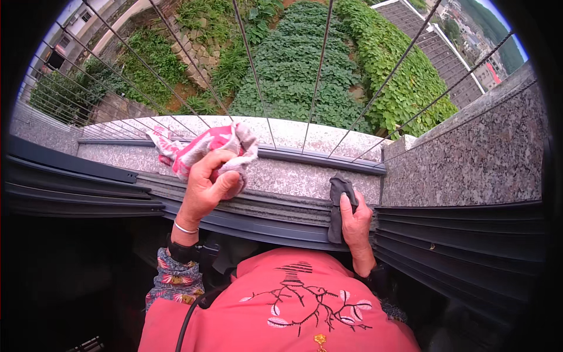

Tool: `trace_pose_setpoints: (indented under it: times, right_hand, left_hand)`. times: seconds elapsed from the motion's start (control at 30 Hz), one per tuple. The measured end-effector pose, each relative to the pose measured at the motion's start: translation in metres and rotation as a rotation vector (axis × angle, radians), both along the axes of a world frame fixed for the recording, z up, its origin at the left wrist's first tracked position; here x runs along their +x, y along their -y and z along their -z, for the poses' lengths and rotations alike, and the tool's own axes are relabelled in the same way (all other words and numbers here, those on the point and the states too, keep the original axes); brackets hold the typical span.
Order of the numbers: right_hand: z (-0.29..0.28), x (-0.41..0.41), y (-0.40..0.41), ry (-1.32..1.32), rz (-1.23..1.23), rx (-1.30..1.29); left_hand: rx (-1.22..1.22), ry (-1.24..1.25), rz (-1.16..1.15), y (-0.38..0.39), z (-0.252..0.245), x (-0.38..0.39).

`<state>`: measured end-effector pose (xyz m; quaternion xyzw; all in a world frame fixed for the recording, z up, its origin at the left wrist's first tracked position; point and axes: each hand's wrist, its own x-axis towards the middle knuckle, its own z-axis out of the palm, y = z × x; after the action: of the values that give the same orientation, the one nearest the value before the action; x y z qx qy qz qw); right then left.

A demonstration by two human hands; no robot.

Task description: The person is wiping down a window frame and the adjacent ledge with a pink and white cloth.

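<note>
A crumpled pink-and-white cloth (198, 147) is bunched in my left hand (209, 185), above the granite window sill (286, 174). One end of the cloth trails off to the left, near the bottom rail (316, 159) of the wire guard. On the right, my right hand (358, 220) grips a dark grey cloth (336, 209). That cloth lies across the sliding-window track (272, 209) and reaches up onto the sill. My right fingertips are partly hidden behind the cloth.
Thin steel cables (319, 75) rise from the rail beyond the sill. Dark window frames (79, 180) flank the opening on the left, with more frame profiles (457, 237) at right. A speckled granite side wall (466, 163) borders the sill. Green crop rows (299, 66) lie far below outside.
</note>
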<state>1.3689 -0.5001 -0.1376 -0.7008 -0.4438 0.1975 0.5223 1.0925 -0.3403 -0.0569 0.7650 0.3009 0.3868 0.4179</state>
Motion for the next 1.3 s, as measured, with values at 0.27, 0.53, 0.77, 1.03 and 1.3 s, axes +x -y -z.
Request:
trace_pose_setpoints:
  times: [0.27,0.53,0.77,1.03,1.3]
  right_hand:
    - [-0.002,0.005,0.006,-0.048,-0.003,-0.053]
    - [-0.003,-0.001,0.001,0.031,0.003,-0.038]
    - [-0.004,-0.008,-0.004,0.107,0.018,-0.043]
    - [-0.004,-0.007,-0.002,0.128,0.025,-0.076]
    - [-0.006,-0.006,-0.004,0.148,0.028,-0.073]
  left_hand:
    - [0.011,-0.438,0.181,0.001,0.036,0.002]
    - [-0.504,1.087,-0.565,-0.019,0.012,-0.052]
    - [-0.07,0.843,-0.573,-0.03,0.033,-0.029]
    - [-0.452,0.511,-0.313,-0.09,0.092,0.005]
    - [-0.521,0.136,-0.171,-0.136,0.093,0.016]
